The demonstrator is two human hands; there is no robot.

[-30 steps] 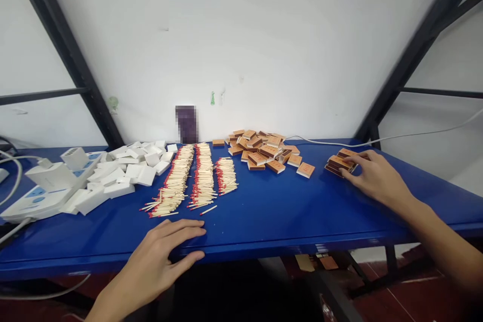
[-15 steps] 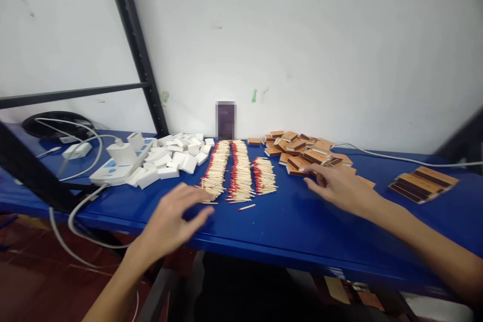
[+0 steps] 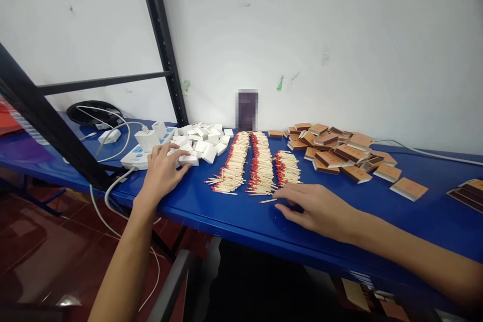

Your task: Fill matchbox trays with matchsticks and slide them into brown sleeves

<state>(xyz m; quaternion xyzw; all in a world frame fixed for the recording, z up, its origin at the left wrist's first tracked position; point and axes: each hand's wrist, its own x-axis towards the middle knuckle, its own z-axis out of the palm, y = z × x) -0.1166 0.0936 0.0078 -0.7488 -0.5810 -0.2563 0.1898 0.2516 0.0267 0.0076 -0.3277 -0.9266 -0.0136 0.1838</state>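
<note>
Lone wide view from wearer's head, facing forward and down across table [image 3: 226,211] to wall [image 3: 320,20] beyond. Left hand [image 3: 164,168] and right hand [image 3: 311,209] fall between lens and wall, near camera. Matches [image 3: 261,166] sit about mid-view; post [image 3: 162,35] and floor [image 3: 41,246] show toward left; right edge crops matchbox stack [image 3: 470,196].

stacked matchboxes [image 3: 468,195]: cut by right edge | purple object [image 3: 247,110]: pixelated | red item [image 3: 9,119]: left-edge cropped
</note>
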